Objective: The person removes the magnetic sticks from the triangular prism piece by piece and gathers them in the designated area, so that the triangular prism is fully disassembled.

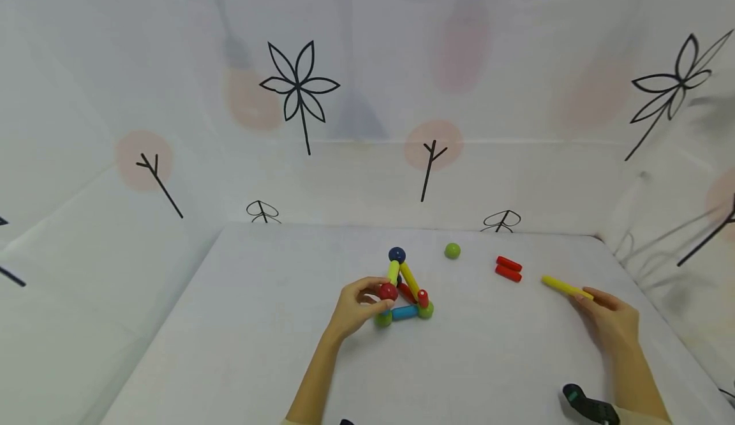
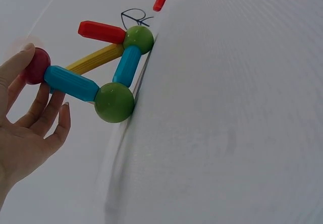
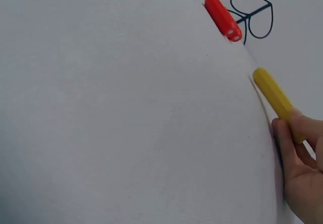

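Observation:
My left hand (image 1: 355, 307) pinches a red ball (image 1: 388, 291) between thumb and fingers. The ball is part of a frame of rods and balls on the table. In the left wrist view a blue rod (image 2: 72, 83) runs from the red ball (image 2: 38, 66) down to a green ball (image 2: 114, 102). Another green ball (image 1: 425, 309) bears an upright red rod (image 1: 423, 298). A dark blue ball (image 1: 397, 255) tops the far side, where yellow rods meet. Out to the right, my right hand (image 1: 614, 323) pinches a long yellow rod (image 1: 565, 286) by its near end.
Two short red rods (image 1: 508, 274) lie side by side left of the yellow rod. A loose green ball (image 1: 452, 251) sits near the back of the white table (image 1: 258, 348). A patterned white sheet (image 1: 367, 176) rises behind the table's back edge.

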Motion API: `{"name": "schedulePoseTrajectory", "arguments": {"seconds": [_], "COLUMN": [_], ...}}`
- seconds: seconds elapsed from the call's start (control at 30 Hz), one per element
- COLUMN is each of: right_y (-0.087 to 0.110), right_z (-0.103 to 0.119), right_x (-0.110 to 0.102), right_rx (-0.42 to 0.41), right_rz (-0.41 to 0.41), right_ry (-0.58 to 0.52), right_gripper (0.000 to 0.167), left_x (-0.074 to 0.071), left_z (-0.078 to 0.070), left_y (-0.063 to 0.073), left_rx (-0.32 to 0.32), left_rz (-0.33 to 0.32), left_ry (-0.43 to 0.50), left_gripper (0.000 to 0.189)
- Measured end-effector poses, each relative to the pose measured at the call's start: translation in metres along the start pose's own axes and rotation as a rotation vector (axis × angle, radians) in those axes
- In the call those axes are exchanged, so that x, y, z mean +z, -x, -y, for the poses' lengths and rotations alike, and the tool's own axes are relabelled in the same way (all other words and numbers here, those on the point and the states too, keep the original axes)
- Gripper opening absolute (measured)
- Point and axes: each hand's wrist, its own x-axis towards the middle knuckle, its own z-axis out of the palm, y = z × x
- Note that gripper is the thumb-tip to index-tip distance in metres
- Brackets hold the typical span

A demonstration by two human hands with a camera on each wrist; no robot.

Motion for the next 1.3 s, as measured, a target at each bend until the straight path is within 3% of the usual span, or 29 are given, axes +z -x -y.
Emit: {"name": "schedulePoseTrajectory", "arguments": {"seconds": [0.07, 0.27, 0.4, 0.53, 0.83, 1.0, 1.17, 1.3], "right_y": [-0.005, -0.019, -0.023, -0.025, -0.030, -0.023, -0.005, 0.013], "right_z": [0.002, 0.012, 0.015, 0.015, 0.014, 0.013, 0.013, 0.017], "right_x": [-0.002, -0.001, 0.004, 0.007, 0.001, 0.001, 0.008, 0.021], "right_rx": [-0.018, -0.151, -0.259, -0.304, -0.279, -0.187, -0.139, -0.109], "right_rz": [-0.025, 0.025, 0.044, 0.064, 0.115, 0.088, 0.020, -0.100], "right_ry": [0.206, 0.447, 0.607, 0.667, 0.652, 0.540, 0.380, 0.295], "right_gripper": [0.015, 0.049, 0.049, 0.044, 0.042, 0.055, 0.064, 0.064], "left_x": [0.000, 0.000, 0.000, 0.001, 0.002, 0.001, 0.000, 0.000], "left_z": [0.000, 0.000, -0.001, -0.002, -0.003, -0.002, -0.002, -0.001], "left_y": [0.000, -0.002, -0.002, -0.001, -0.001, -0.001, 0.000, 0.000], "left_rx": [0.003, 0.001, 0.001, 0.004, 0.006, 0.004, -0.001, -0.009], "left_rz": [-0.001, 0.002, 0.003, 0.007, 0.008, 0.006, -0.002, -0.004], "left_ry": [-0.003, -0.003, -0.005, -0.005, -0.003, -0.009, -0.006, -0.004], "left_gripper": [0.035, 0.035, 0.034, 0.034, 0.034, 0.035, 0.035, 0.035]}}
